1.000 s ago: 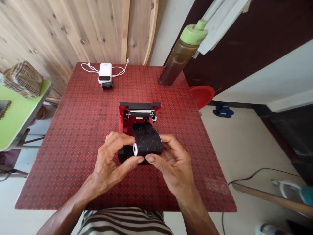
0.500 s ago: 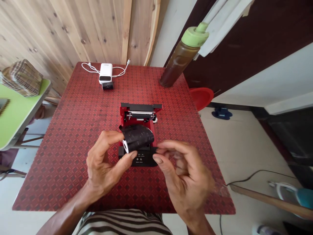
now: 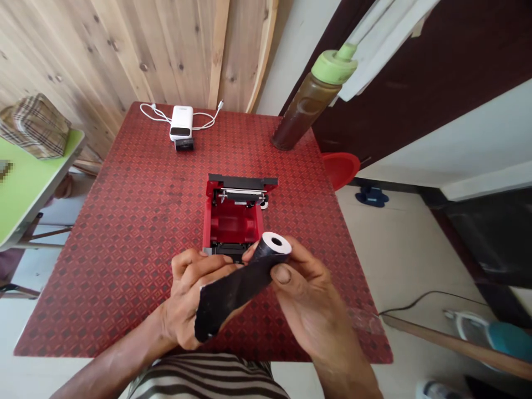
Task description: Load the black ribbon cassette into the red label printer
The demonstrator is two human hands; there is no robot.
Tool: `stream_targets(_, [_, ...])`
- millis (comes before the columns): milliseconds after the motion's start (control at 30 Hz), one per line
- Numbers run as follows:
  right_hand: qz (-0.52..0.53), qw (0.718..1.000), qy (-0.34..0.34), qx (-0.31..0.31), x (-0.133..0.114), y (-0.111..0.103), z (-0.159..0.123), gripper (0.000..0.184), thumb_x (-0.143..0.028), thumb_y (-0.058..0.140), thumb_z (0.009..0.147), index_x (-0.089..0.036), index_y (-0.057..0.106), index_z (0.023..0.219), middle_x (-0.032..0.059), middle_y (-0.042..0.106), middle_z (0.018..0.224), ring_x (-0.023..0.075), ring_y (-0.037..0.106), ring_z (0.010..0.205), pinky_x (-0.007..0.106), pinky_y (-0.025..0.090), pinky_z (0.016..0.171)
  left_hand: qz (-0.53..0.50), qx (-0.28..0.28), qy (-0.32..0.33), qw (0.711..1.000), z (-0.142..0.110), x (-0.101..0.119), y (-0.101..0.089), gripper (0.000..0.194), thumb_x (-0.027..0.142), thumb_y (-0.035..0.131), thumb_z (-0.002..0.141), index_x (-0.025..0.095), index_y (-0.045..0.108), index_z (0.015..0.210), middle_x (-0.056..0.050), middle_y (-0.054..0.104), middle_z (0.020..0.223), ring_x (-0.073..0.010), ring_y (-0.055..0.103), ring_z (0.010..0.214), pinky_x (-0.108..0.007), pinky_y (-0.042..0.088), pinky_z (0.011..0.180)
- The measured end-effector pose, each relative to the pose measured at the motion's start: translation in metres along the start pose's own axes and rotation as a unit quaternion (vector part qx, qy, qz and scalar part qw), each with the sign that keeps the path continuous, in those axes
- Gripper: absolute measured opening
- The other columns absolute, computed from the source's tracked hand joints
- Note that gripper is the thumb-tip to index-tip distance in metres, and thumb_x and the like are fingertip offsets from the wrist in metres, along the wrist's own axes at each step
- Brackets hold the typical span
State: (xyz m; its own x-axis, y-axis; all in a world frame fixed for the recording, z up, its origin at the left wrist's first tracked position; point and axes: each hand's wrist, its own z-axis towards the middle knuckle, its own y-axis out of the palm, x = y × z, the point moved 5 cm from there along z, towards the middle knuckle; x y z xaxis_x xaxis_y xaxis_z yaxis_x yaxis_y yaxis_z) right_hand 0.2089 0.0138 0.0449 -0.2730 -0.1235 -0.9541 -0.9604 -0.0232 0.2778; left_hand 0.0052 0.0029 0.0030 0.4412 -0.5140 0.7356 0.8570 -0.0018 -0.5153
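A roll of paper (image 3: 262,252), white at its end with a dark hollow core and black on its outer side, is held by my right hand (image 3: 310,288), thumb in front and fingers behind. From it a loose black strip with a torn end hangs down to the left, across my left hand (image 3: 191,288). The left fingers are bent and close together at the front of the small red and black printer (image 3: 235,224); the strip hides part of them, so what they grip cannot be made out. The printer's lid stands raised, showing a bare red compartment.
On the red patterned table (image 3: 137,221) lie a white power bank (image 3: 182,119) with a cable and a small black item (image 3: 184,144). A tall brown bottle (image 3: 305,105) with a green lid stands at the back right. A red stool (image 3: 341,169) is beyond the right edge.
The roll has gone from my left hand to my right and turned end-up, with a strip unrolled. My left hand has moved in behind the strip, and the printer's compartment is uncovered.
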Motion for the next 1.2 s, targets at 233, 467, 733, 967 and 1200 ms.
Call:
stream_targets(233, [-0.440, 0.876, -0.161, -0.117, -0.054, -0.025, 0.032, 0.017, -0.036, 0.084, 0.105, -0.032, 0.081, 0.121, 0.0023, 0.086, 0.107, 0.0251, 0.078, 0.095, 0.042, 0.064, 0.091, 0.111, 0.152, 0.058, 0.980, 0.021, -0.006, -0.051, 0.038, 0.005, 0.073, 0.101, 0.030, 0.078, 0.129, -0.004, 0.085, 0.108, -0.0244, 0.080, 0.100, -0.043, 0.064, 0.092])
stream_targets(467, [-0.553, 0.795, -0.165, -0.188, -0.030, 0.012, 0.058, 0.014, -0.027, 0.063, 0.112, -0.026, 0.076, 0.117, 0.0094, 0.083, 0.109, 0.0320, 0.077, 0.106, 0.053, 0.064, 0.100, 0.054, 0.136, -0.035, 0.989, 0.026, -0.032, -0.051, 0.020, 0.015, 0.072, 0.107, 0.027, 0.080, 0.121, -0.003, 0.085, 0.109, -0.0213, 0.080, 0.101, -0.038, 0.065, 0.092])
stream_targets(733, [-0.424, 0.873, -0.084, -0.225, -0.045, 0.008, 0.054, 0.025, -0.049, 0.066, 0.116, -0.029, 0.081, 0.121, 0.0035, 0.088, 0.110, 0.0237, 0.082, 0.094, 0.037, 0.064, 0.086, -0.042, -0.013, -0.005, 0.999, 0.052, 0.000, -0.031, 0.038, 0.043, 0.072, 0.116, 0.026, 0.074, 0.150, -0.010, 0.087, 0.128, -0.0273, 0.081, 0.114, -0.047, 0.062, 0.108])
stream_targets(967, [-0.378, 0.891, -0.081, -0.238, -0.037, -0.001, 0.055, 0.033, -0.056, 0.065, 0.117, -0.032, 0.086, 0.124, 0.0024, 0.089, 0.105, 0.0235, 0.085, 0.092, 0.035, 0.067, 0.083, -0.095, -0.052, 0.017, 0.994, 0.076, 0.008, -0.021, 0.020, 0.030, 0.085, 0.106, 0.024, 0.081, 0.125, -0.005, 0.090, 0.112, -0.0217, 0.083, 0.098, -0.037, 0.063, 0.093])
stream_targets(1200, [-0.456, 0.856, -0.172, -0.174, -0.043, -0.003, 0.050, 0.021, -0.048, 0.088, 0.104, -0.031, 0.084, 0.116, 0.0048, 0.087, 0.108, 0.0267, 0.084, 0.099, 0.042, 0.070, 0.092, -0.071, -0.006, -0.029, 0.997, 0.075, 0.012, -0.018, 0.014, 0.032, 0.092, 0.099, 0.023, 0.083, 0.106, 0.000, 0.087, 0.091, -0.0179, 0.078, 0.077, -0.034, 0.062, 0.083])
